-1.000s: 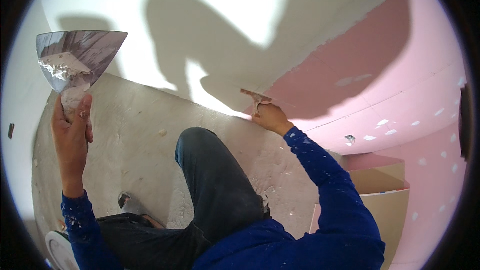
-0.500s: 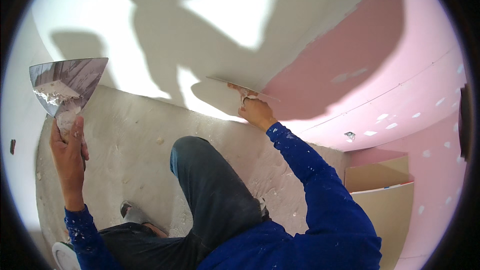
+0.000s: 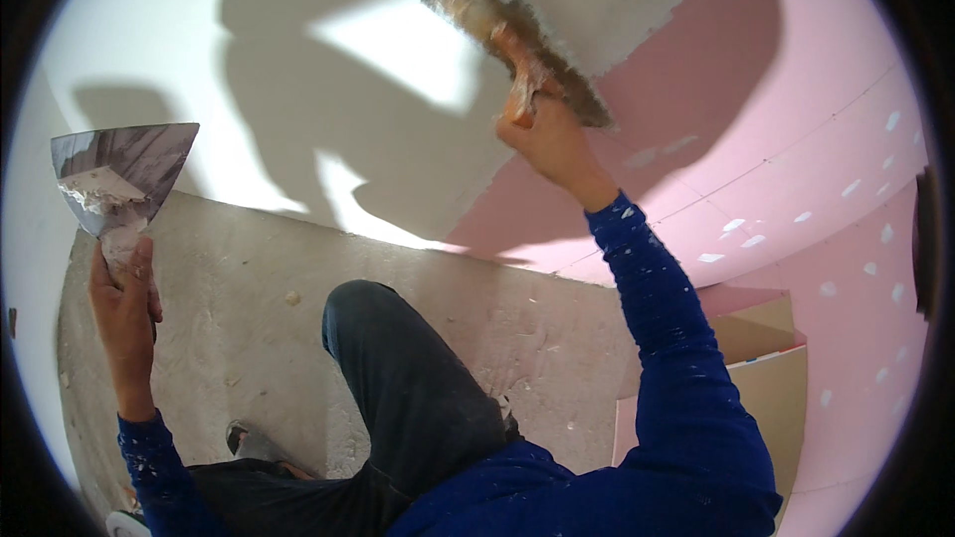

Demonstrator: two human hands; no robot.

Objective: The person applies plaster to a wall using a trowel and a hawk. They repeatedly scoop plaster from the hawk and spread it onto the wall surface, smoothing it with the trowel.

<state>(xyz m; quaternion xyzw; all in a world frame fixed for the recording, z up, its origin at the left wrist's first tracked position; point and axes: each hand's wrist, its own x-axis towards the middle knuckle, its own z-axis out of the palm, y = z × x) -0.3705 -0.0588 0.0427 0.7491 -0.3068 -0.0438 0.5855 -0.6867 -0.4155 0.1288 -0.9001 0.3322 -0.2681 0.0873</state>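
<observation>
My left hand [image 3: 124, 313] is closed around the handle of a wide putty knife [image 3: 159, 161], held upright with its blade up. A lump of whitish compound [image 3: 99, 189] sits on the blade, and more coats the handle. Further right, my right hand [image 3: 562, 149] grips the orange handle of a plastering trowel [image 3: 570, 78]. The trowel's long blade lies slanted at the wall, its smeared handle side showing and slightly blurred. It spans the border between the whitish coated wall [image 3: 378, 134] and the bare pink board [image 3: 696, 70]. Whether the blade touches the wall I cannot tell.
Pink boards on the right carry several white filler patches [image 3: 710, 259]. Tan-faced board sheets [image 3: 771, 398] lean in the right corner. Rough concrete floor [image 3: 259, 318] lies below, beside my bent knee. A round white object [image 3: 124, 524] is partly visible at lower left.
My right hand has moved up and to the right along the wall. The trowel has turned from nearly edge-on to showing its handle side. The left hand still holds the putty knife upright.
</observation>
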